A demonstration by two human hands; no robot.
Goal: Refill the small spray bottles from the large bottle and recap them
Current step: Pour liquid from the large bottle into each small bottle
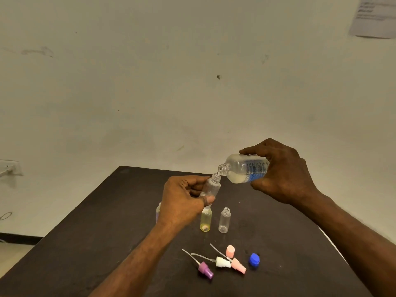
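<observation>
Dark tabletop [85, 243] against a scuffed pale wall [150, 82], paper sheet [375, 16] pinned high up at the far right. Below the grip: a yellowish small bottle [206, 220] and a clear uncapped small bottle [224, 220] standing upright just beside each other, another small bottle [158, 210] mostly hidden behind the left wrist. Nearer than those, lying loose: purple sprayer [205, 269], white sprayer [222, 262], pink sprayer [238, 265] with dip tubes trailing, a pink cap [230, 251] upright, a blue cap [254, 259] well off to the right. Up top, left hand [184, 198] curled round a clear spray bottle [212, 185], thumb and fingers pinching the body, neck open and tilted toward the pour. Right hand [282, 170] wrapped round the large bottle [246, 168], forefinger stretched along its top, bottle tipped almost flat, mouth touching the small neck, milky liquid pooled low, blue print on the label.
</observation>
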